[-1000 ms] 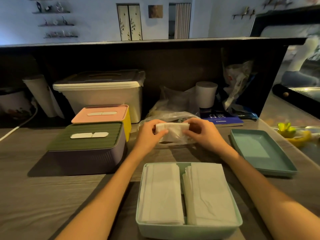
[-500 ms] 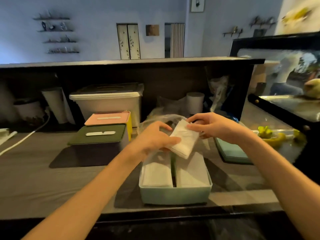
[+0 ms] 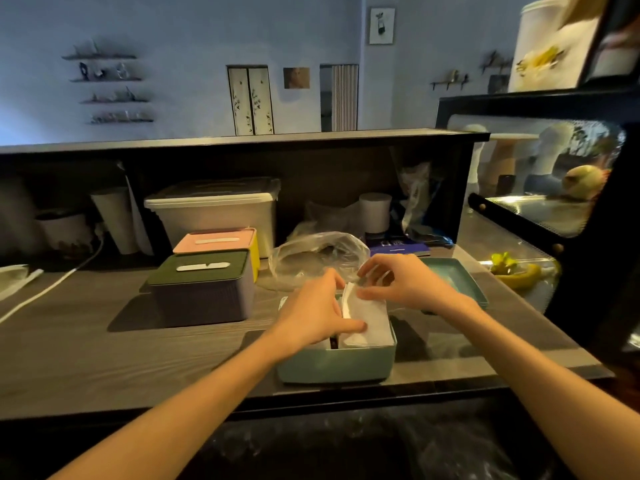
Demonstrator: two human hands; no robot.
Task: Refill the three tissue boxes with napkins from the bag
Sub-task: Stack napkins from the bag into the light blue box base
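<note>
Now we seat napkin stack (image 3: 363, 315) into teal box (image 3: 337, 365), landmark at counter front. Left hand (image 3: 313, 315) pinches stack's near end, right hand (image 3: 398, 280) pinches far end. Best lower level, beside stack already inside. Bag (image 3: 317, 256) just behind box; teal lid (image 3: 453, 277) right of it; lidded boxes (image 3: 204, 282) left. Bag film may snag.

No legible text, only blurred marks on blue booklet (image 3: 398, 249)
</note>
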